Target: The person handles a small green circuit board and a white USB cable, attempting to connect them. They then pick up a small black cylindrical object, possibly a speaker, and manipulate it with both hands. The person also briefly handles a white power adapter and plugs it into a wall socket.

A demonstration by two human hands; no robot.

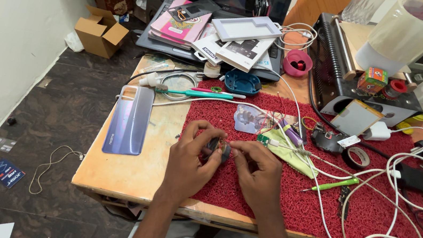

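My left hand and my right hand meet over a red textured mat on a wooden table. Between their fingertips sits a small round dark part, gripped from both sides; most of it is hidden by my fingers. Just beyond my right hand lie a small green circuit board with thin wires, a yellow-green cloth and a pale blue round housing.
A purple phone back cover lies left of the mat. White cables loop over the right side, near a green screwdriver and a tape roll. Booklets, a laptop and a binding machine crowd the back. A cardboard box sits on the floor.
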